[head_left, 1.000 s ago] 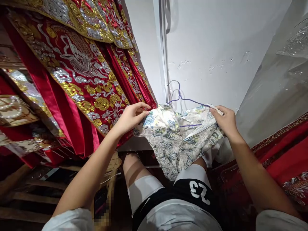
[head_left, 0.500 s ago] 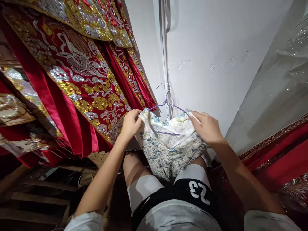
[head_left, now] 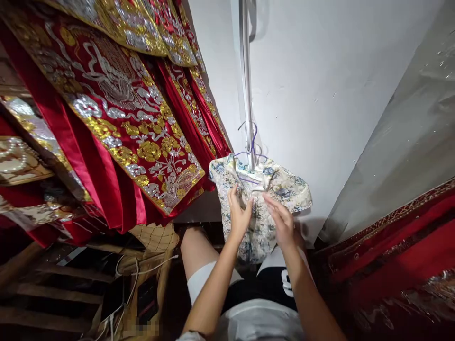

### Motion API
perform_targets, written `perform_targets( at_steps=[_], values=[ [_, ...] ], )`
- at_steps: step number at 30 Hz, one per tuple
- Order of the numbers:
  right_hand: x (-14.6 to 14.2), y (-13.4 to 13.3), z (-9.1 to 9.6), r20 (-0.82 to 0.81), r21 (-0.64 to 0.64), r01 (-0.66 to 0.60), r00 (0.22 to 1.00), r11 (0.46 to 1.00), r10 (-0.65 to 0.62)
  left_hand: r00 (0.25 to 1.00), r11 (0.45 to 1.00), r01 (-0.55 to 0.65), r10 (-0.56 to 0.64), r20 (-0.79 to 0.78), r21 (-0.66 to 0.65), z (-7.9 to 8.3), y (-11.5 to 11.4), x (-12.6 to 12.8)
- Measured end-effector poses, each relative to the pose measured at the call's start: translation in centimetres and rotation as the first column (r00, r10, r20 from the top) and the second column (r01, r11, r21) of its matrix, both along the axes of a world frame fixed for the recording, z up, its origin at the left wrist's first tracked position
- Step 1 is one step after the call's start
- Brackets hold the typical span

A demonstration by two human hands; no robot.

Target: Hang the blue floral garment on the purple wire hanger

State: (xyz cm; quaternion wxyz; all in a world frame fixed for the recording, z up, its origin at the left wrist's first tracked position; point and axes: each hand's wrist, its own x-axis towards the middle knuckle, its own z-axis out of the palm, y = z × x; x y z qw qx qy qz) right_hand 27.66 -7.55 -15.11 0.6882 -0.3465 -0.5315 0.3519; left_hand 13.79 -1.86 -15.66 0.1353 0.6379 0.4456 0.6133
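Observation:
A short-sleeved floral shirt [head_left: 261, 241], cream with blue and yellow print, hangs spread in front of my thighs. A purple wire hanger [head_left: 254, 137] shows above its neckline, its hook beside a metal pole. My left hand [head_left: 240, 214] is at the left of the shirt's front, thumb and fingers apart. On the other side of the front, my right hand [head_left: 283, 221] has its fingers stretched toward the middle, slightly blurred. Both hands are over the fabric below the collar; whether the fingertips touch it I cannot tell.
Red sequinned, embroidered garments [head_left: 142, 128] hang at the left. The metal pole [head_left: 245, 71] stands against a white wall [head_left: 320, 71]. A phone [head_left: 147, 298] and white cables [head_left: 137, 272] lie on a wooden rack at lower left. Plastic-covered red fabric [head_left: 408, 237] is at right.
Both hands have let go of the shirt's shoulders and moved inward and down to its front. The shirt's shoulders and sleeves now lie spread out on the hanger.

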Motion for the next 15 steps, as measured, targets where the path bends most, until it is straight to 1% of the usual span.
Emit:
perform_targets(
  at_steps=[1,2,3,4,6,8,9,11,13,15],
  values=[
    [0.4,0.1,-1.6,-0.044,-0.096,0.024,0.999,0.995,-0.028,0.997,0.999,-0.026,0.028,0.069,-0.023,-0.5,0.7,0.5],
    [0.9,0.5,-2.9,-0.060,-0.179,0.017,0.998,0.984,-0.028,0.990,0.998,-0.049,0.054,0.132,-0.042,-0.6,1.5,0.8],
    [1.3,0.9,-3.7,-0.070,-0.232,0.004,0.997,0.973,-0.021,0.980,0.997,-0.057,0.066,0.187,-0.054,-0.4,2.4,1.0],
    [1.7,1.3,-4.3,-0.068,-0.269,0.005,0.997,0.963,-0.025,0.970,0.997,-0.054,0.067,0.234,-0.061,0.0,3.2,1.0],
    [2.0,2.1,-4.7,-0.027,-0.304,0.005,1.000,0.953,-0.014,0.955,0.997,-0.025,0.047,0.294,-0.078,1.0,4.2,0.8],
    [1.6,2.7,-4.8,0.032,-0.329,-0.002,0.999,0.944,0.013,0.948,0.995,0.007,0.024,0.316,-0.096,1.6,4.2,0.4],
    [1.2,2.9,-5.0,0.055,-0.353,-0.007,0.998,0.936,0.028,0.947,0.995,0.023,0.010,0.320,-0.100,1.6,3.6,0.3],
    [0.1,3.1,-5.7,0.083,-0.423,0.002,0.996,0.906,0.036,0.940,0.992,0.080,-0.042,0.339,-0.098,1.1,1.6,0.2],
    [-0.9,3.3,-6.6,0.120,-0.491,0.040,0.993,0.870,0.022,0.917,0.980,0.172,-0.121,0.381,-0.102,0.4,-1.0,0.4],
    [-1.5,3.6,-7.4,0.226,-0.517,0.086,0.973,0.851,0.039,0.885,0.955,0.273,-0.201,0.421,-0.118,-0.1,-3.4,0.8]
  ],
)
